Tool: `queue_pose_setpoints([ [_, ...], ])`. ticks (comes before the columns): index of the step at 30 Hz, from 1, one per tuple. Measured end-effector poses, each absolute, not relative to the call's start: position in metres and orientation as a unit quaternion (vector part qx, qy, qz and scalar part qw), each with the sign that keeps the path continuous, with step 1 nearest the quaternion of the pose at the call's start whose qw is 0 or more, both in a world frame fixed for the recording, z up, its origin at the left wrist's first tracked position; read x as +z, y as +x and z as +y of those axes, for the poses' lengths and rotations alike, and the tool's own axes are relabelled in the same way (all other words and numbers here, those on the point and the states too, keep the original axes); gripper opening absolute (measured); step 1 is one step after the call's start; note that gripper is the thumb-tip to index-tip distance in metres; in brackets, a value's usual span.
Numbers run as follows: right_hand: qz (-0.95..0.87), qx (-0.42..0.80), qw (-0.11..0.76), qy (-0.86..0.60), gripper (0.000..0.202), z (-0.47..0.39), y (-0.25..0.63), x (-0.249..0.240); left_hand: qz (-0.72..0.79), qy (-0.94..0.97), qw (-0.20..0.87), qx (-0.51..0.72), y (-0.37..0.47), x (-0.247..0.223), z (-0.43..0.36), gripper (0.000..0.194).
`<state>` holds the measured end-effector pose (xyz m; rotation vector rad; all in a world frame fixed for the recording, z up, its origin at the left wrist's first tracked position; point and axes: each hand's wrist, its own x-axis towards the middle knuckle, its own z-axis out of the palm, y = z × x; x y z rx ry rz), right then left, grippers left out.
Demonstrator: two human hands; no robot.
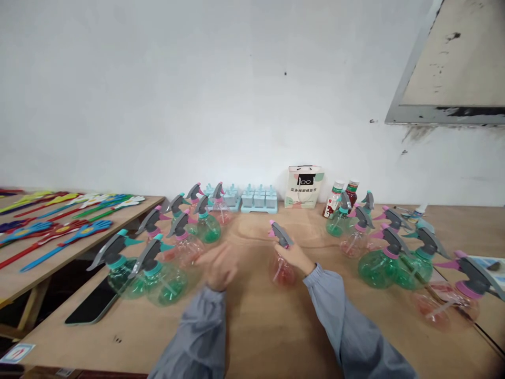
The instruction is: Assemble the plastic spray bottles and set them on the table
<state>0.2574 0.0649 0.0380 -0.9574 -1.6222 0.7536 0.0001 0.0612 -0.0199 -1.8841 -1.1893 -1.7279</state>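
My right hand [295,255] is wrapped round the neck of a clear pink spray bottle [282,272] with a grey and pink trigger head, upright at the middle of the table. My left hand [219,266] is smeared by motion, nearest to the left group of bottles, and nothing shows in it. In that group, a green spray bottle [165,284] stands in front, with a pink spray bottle [188,249] behind it. On the right stand more, among them a green spray bottle [377,268] with a pink collar and a pink spray bottle [445,305] at the near edge.
A black phone [93,301] lies at the left. Light blue popsicle molds [259,200], a paper bag [303,189] and two sauce bottles [335,199] stand along the wall. Colourful hand-shaped sticks [63,247] cover the left table, across a gap.
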Motion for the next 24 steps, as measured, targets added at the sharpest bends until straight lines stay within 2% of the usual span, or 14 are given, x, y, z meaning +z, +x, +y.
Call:
queue_pose_setpoints([
  [2,-0.664,0.329,0.528,-0.414,0.033,0.066,0.265,0.041,-0.496,-0.47,0.295,-0.668,-0.033,0.003,0.045,0.042],
  [4,-0.644,0.335,0.534,-0.433,0.03,0.067,0.272,0.042,-0.566,-0.273,0.351,-0.694,-0.06,0.02,0.03,0.057],
  [7,-0.595,0.363,0.544,-0.467,0.021,0.07,0.278,0.044,-0.675,-0.27,0.239,-0.644,-0.084,0.024,0.019,0.063],
  [9,-0.567,0.396,0.546,-0.472,0.018,0.073,0.281,0.046,-0.731,-0.292,0.118,-0.606,-0.092,0.016,0.022,0.051],
  [11,-0.533,0.44,0.548,-0.471,0.018,0.075,0.282,0.048,-0.748,-0.309,0.045,-0.586,-0.093,0.004,0.03,0.04],
  [15,-0.441,0.545,0.542,-0.464,0.025,0.078,0.282,0.056,-0.656,-0.464,-0.008,-0.596,-0.066,-0.014,0.049,0.037],
  [20,-0.428,0.624,0.537,-0.373,0.025,0.076,0.286,0.067,-0.504,-0.621,-0.116,-0.589,0.015,-0.015,0.076,0.038],
  [24,-0.432,0.643,0.527,-0.35,0.023,0.072,0.287,0.07,-0.466,-0.666,-0.115,-0.571,0.054,-0.013,0.101,0.045],
])
